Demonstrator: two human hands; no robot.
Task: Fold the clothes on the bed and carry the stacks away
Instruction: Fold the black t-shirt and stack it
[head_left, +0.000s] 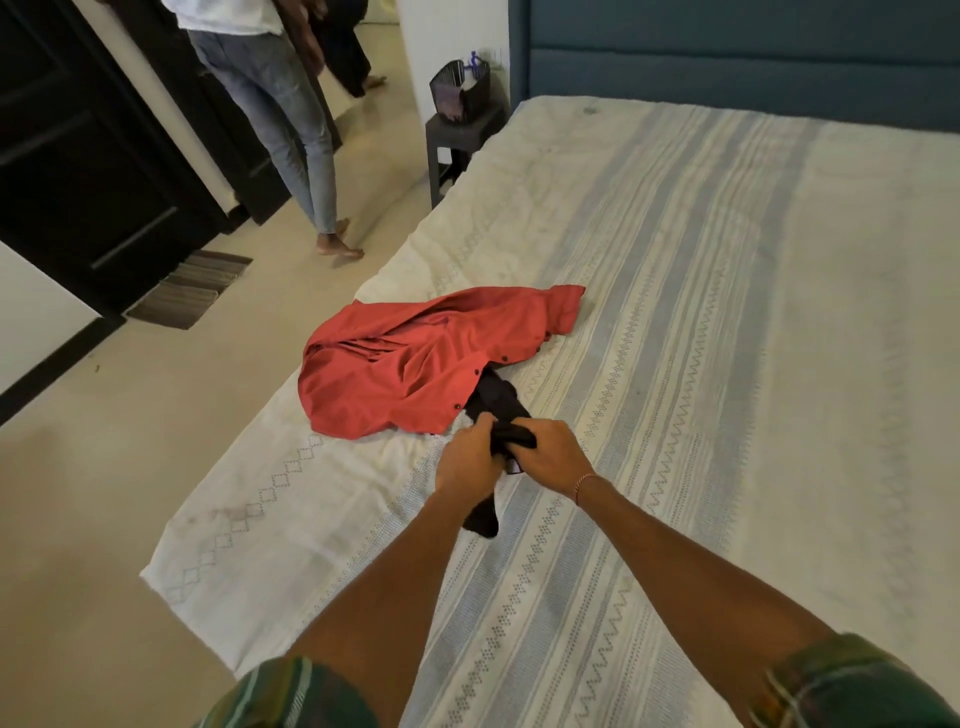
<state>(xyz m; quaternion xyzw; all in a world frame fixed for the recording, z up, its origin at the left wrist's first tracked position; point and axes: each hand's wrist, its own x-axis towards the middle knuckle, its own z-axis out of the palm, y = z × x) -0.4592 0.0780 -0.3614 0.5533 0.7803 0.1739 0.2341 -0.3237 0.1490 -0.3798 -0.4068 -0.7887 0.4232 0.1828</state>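
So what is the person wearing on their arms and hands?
Both forearms are bare. The left hand has nothing on it. The right hand has a thin bracelet at the wrist. Short sleeves in a green patterned fabric show at the bottom edge of the view, one on each upper arm. No gloves or watch are visible.

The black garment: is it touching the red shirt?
Touching. In the head view, the black garment runs out from under the red shirt edge, no gap between.

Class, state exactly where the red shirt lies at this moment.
In the head view, the red shirt lies crumpled on the bed near its left edge, just beyond both hands, covering the far end of the black garment.
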